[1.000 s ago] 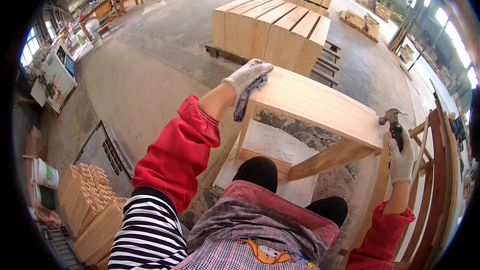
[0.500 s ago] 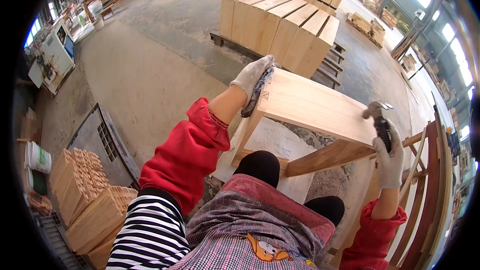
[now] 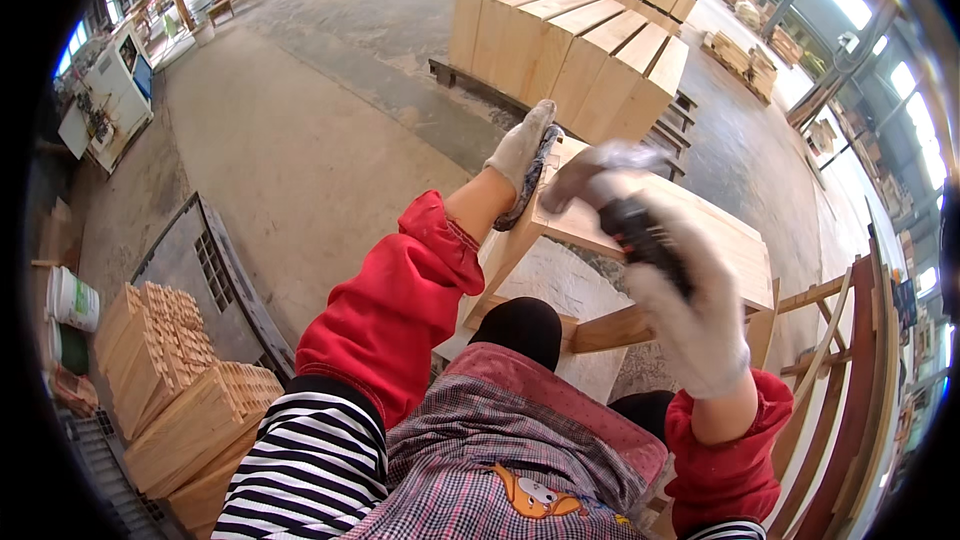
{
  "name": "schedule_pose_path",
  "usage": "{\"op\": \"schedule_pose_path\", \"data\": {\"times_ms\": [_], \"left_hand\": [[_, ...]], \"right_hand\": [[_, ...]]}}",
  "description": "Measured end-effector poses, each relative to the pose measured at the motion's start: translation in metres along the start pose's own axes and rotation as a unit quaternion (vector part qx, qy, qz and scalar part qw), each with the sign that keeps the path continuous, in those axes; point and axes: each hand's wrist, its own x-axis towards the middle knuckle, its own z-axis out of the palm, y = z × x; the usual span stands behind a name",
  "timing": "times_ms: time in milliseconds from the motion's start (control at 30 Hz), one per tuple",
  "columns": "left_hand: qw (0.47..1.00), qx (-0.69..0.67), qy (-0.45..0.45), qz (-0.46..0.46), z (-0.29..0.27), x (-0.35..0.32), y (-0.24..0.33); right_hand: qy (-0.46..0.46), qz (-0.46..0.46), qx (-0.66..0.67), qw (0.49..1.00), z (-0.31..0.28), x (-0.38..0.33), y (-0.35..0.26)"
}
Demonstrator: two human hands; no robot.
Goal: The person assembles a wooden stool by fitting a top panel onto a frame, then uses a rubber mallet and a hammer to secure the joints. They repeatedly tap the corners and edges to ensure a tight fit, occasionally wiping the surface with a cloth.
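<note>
Pale wooden box (image 3: 700, 230), white glove on left hand (image 3: 520, 145), white glove on right hand (image 3: 690, 310) gripping black-handled hammer (image 3: 625, 215), red sleeves (image 3: 395, 305), black-and-white striped top (image 3: 300, 460), pink-grey checked apron (image 3: 480, 460) with orange cartoon patch, grey concrete floor (image 3: 300, 140).

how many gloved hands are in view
2. The left hand rests on the far corner of the wooden frame; the right hand is raised over it, gripping a hammer.

1. Bare concrete floor (image 3: 300, 140) is lying open at ten o'clock of the pale wooden panel (image 3: 700, 230).
2. Stacked light wooden boards on a pallet (image 3: 570, 50) are blocking twelve o'clock.
3. Leaning reddish wooden frames (image 3: 850, 380) are crowding three o'clock.
4. Slatted wooden crates (image 3: 170, 380) are standing at eight o'clock.
</note>
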Motion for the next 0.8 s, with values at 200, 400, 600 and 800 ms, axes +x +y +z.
{"op": "schedule_pose_path", "data": {"times_ms": [200,400,600,800], "left_hand": [[0.977,-0.053,-0.182,0.096,-0.052,0.053,-0.018],[0.938,-0.257,-0.178,-0.151,-0.056,0.072,-0.028],[0.947,-0.093,-0.3,0.063,-0.089,0.098,-0.026],[0.996,0.036,-0.074,0.024,-0.044,0.045,-0.017]], "right_hand": [[-0.013,0.004,0.012,1.0,-0.003,0.014,-0.018],[-0.048,0.065,-0.01,0.997,0.007,0.017,0.013],[0.059,-0.014,0.056,0.997,0.005,0.018,-0.018],[-0.051,0.075,-0.036,0.995,-0.004,0.027,0.004]]}}
